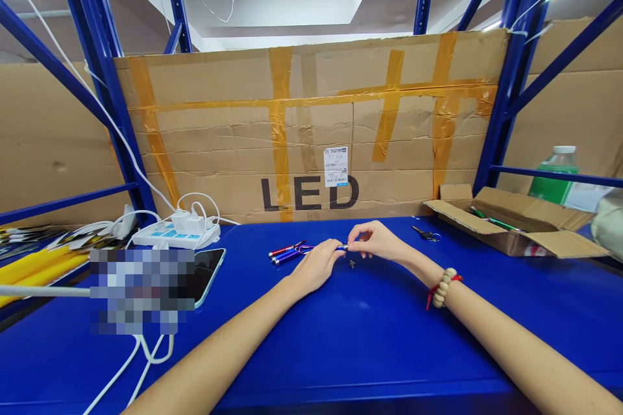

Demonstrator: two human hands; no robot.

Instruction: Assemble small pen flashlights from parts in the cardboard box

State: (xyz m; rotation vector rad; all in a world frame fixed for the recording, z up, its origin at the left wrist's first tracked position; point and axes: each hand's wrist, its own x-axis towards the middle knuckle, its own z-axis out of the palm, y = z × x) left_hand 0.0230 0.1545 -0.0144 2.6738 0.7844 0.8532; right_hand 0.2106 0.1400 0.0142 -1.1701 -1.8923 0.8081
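Near the back edge of the blue bench [370,337], a few small pens [287,251] lie just left of the hands, a phone [207,272] and power strip [170,233] farther left, keys [426,233] and an open cardboard box [516,227] toward the right. Both hands pinch a small blue pen light [342,247], the left hand [316,266] and right hand [377,241] at opposite ends, its long axis running left-right, parallel to the back edge. Bare bench lies open toward the front edge.

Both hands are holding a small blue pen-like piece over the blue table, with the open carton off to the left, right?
Not quite: the head view shows the carton on the right. Both the left hand and right hand do hold the small blue piece over the blue table.
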